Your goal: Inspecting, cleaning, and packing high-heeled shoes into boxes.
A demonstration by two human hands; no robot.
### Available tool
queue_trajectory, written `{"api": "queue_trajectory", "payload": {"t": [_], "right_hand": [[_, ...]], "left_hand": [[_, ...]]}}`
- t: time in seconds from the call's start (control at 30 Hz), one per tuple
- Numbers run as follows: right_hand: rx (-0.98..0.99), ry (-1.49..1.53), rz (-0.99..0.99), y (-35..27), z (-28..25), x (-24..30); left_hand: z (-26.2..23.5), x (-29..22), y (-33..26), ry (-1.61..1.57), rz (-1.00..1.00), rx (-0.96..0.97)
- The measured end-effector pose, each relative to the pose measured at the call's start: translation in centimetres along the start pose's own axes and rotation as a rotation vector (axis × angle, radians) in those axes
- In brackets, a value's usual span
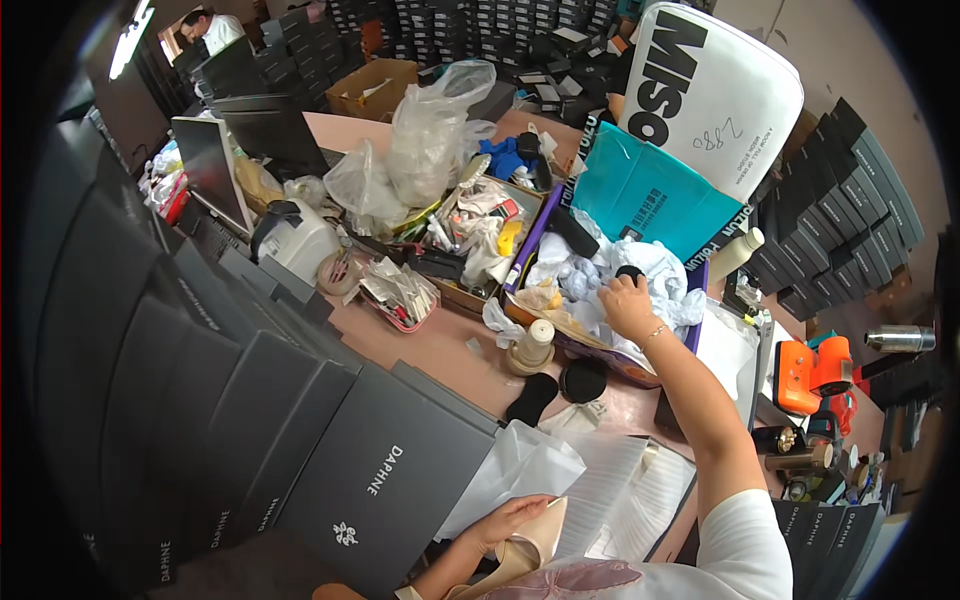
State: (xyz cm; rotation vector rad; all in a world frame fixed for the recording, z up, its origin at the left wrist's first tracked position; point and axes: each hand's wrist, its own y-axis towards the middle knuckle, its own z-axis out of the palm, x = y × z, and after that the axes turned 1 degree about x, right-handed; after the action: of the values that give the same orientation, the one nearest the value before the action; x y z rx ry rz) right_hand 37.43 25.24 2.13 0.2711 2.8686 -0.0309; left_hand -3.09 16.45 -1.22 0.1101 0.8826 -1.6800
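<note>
My left hand (508, 518) is closed round a beige pointed shoe (543, 532), held low near my body. At the open purple box, my right hand (628, 308) reaches in among crumpled white cloths (655, 262). Its fingers are closed on a small round black pad (630, 271); I cannot make out its exact kind. Below my left forearm's reach lies an open shoebox with white tissue paper (620, 490). Two black pads, one long (533, 398) and one round (583, 380), lie on the table beside a cream bottle (537, 343).
Dark grey shoeboxes (385, 480) are stacked along my left. Further back stand a carton of odds and ends (478, 230), clear plastic bags (440, 140) and a small red basket (400, 295). An orange tape-dispenser-like device (797, 375) sits at right. A person (212, 32) is far off.
</note>
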Motion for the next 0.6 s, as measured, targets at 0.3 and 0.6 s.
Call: {"api": "queue_trajectory", "payload": {"t": [0.3,0.6], "right_hand": [[-0.283,0.504,0.203,-0.4,2.3,-4.1],[-0.165,0.709,0.118,2.1,-2.7,-2.6]], "left_hand": [[-1.3,1.8,1.6,-0.061,0.044,-0.012],[-1.3,1.4,1.6,-0.064,0.002,-0.047]]}}
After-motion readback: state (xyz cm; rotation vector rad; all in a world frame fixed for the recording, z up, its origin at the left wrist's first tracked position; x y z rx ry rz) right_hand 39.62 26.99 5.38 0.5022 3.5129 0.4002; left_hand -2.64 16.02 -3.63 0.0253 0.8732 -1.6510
